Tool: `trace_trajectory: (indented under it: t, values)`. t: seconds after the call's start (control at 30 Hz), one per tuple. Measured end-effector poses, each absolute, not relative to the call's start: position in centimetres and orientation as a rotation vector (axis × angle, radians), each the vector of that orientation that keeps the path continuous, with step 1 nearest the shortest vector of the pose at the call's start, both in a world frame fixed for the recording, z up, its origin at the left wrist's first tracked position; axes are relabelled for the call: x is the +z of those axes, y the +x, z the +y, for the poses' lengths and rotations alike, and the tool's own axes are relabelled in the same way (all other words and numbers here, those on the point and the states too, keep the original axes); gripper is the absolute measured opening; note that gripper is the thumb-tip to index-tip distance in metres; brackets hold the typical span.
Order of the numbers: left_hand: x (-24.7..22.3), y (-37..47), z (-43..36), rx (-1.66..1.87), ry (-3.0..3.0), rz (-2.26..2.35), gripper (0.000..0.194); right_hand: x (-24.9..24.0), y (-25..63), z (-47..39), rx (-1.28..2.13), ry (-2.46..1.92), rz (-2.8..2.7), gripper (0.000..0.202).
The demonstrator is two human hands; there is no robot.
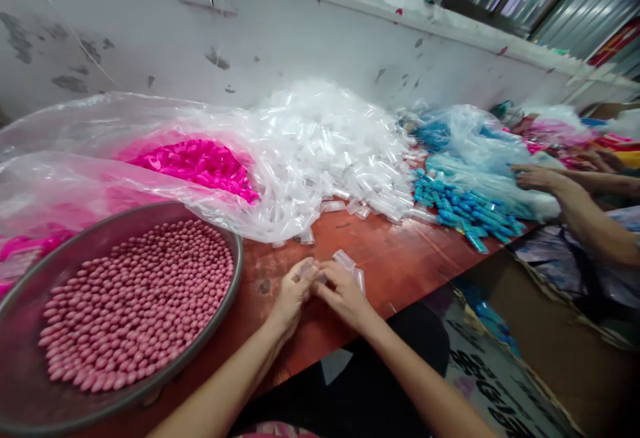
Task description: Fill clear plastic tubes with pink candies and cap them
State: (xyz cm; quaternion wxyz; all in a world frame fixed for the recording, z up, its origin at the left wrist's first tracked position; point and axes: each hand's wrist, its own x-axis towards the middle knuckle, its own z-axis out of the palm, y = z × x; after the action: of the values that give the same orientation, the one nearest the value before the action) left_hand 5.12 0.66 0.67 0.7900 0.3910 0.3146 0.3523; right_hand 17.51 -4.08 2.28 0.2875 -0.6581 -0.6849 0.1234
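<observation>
Near the front edge of the table, my left hand [292, 295] is closed around a clear plastic tube [309, 269] that pokes out between thumb and fingers. My right hand [346, 293] meets it, its fingers curled and pressed together at the tube's side; what they pinch is hidden. Just beyond my right hand lie a few loose clear tubes [344, 259]. To the left stands a wide metal basin [236, 285] holding a layer of small pink oval beads [145, 305].
Clear tubes [335, 138] are heaped against the wall. A plastic bag [60, 131] with bright pink parts [200, 165] lies behind the basin. Blue pieces [460, 208] are piled to the right, near a co-worker's hand [537, 178]. An open cardboard box [545, 325] sits below the table [400, 265].
</observation>
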Motion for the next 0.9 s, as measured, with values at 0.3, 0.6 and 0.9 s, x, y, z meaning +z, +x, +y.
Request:
trace_trajectory:
  t: [0.3, 0.6, 0.9]
  values:
    - [1.5, 3.6, 0.5, 0.853, 1.347, 0.829, 0.017, 3.8, 22.8, -3.5, 0.052, -2.379, -1.811, 0.038]
    - [1.7, 5.1, 2.2, 0.806, 2.465, 0.507, 0.014, 5.3, 21.0, -3.6, 0.874, -1.720, -1.656, 0.026]
    - [2.4, 4.5, 1.7, 0.748, 2.109, 0.787, 0.032, 3.5, 24.8, -7.5, 0.683, -1.906, -1.633, 0.044]
